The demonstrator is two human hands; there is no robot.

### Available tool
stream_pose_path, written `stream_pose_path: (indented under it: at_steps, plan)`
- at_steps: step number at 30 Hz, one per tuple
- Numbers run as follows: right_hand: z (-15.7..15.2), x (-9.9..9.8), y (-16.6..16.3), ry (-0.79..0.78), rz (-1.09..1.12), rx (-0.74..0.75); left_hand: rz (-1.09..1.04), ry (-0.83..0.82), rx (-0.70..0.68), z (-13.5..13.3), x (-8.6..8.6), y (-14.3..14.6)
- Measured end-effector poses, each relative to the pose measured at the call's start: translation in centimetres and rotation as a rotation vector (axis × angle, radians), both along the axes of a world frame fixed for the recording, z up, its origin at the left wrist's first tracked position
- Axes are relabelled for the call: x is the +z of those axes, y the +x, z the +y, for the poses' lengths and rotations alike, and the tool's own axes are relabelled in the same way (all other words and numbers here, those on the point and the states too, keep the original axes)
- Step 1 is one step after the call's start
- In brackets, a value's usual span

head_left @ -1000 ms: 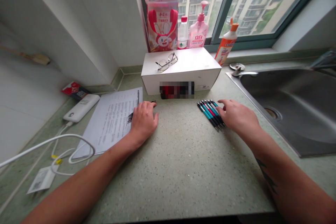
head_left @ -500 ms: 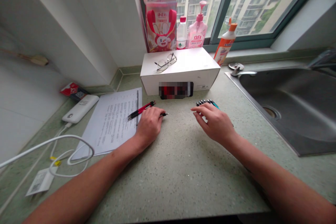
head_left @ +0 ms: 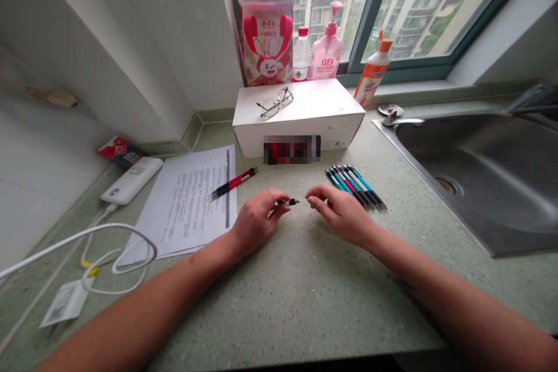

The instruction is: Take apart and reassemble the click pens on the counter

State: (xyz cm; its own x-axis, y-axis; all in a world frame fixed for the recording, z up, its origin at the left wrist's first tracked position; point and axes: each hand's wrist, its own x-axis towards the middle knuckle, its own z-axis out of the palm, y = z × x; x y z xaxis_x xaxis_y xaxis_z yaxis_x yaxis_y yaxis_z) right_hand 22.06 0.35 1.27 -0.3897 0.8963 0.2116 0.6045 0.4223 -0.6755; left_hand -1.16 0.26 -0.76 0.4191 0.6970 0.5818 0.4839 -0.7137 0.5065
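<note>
My left hand (head_left: 261,216) pinches a pen (head_left: 290,202) between thumb and fingers; its black clip end points right, and the rest is hidden by the hand. Facing that end, my right hand (head_left: 337,213) has curled fingers, with thumb and forefinger slightly apart and nothing between them. Beyond the right hand, several pens (head_left: 355,186) in teal, red and grey lie side by side in a slanted row, partly covered by it. To the left, red-and-black pens (head_left: 234,182) rest close together across the right edge of a printed sheet (head_left: 187,203).
A white box (head_left: 300,110) with glasses (head_left: 275,103) on top stands at the back. The steel sink (head_left: 479,168) is at the right. A white power bank (head_left: 131,180) and its looped cable (head_left: 114,226) lie left. Bottles (head_left: 328,55) and a bag (head_left: 268,40) line the window.
My left hand has moved right and slightly nearer with the pen. The right hand has come left and down towards it, uncovering more of the pen row.
</note>
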Motion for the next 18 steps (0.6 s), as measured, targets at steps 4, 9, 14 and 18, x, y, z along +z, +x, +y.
stream_pose_path:
  at_steps: [4, 9, 14, 18]
  plan:
    - [-0.3, 0.2, -0.5, -0.107, 0.024, 0.051, -0.012, -0.009, -0.062, -0.3, 0.0, 0.3]
    - [-0.4, -0.4, -1.1, -0.172, -0.002, 0.065, 0.013, 0.051, -0.146, -0.4, 0.0, 0.6]
    - [0.3, -0.2, -0.1, -0.160, 0.029, -0.056, 0.067, 0.045, -0.043, 0.0, -0.1, 0.3]
    - [1.3, -0.3, 1.2, -0.209, 0.103, -0.186, 0.076, 0.053, 0.063, 0.3, 0.1, 0.0]
